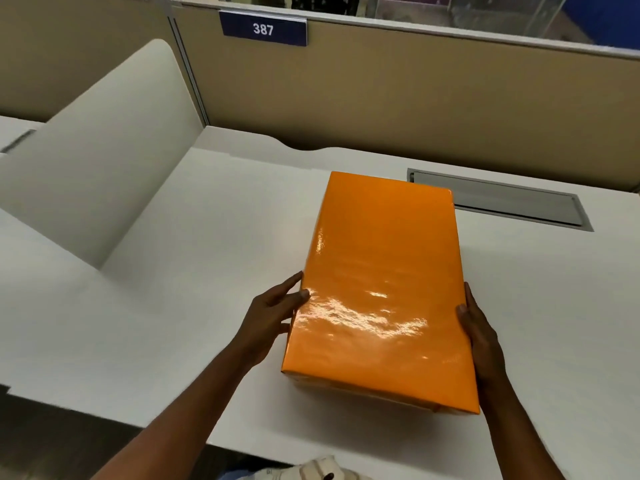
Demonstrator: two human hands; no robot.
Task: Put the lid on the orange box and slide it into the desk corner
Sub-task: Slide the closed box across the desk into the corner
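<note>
A glossy orange box [381, 289] with its lid on stands lengthwise on the white desk [173, 323], right of centre. My left hand [273, 317] presses flat against the box's left side near the front, thumb on the lid's edge. My right hand [479, 337] holds the right side in the same way. Both hands clasp the box between them. The desk corner [207, 133], where the white side divider meets the beige back partition, lies to the far left of the box.
A white curved divider [104, 168] rises along the desk's left side. A beige partition [415, 98] with a blue "387" sign [263, 28] closes the back. A grey cable hatch [502, 202] is set into the desk behind the box on the right.
</note>
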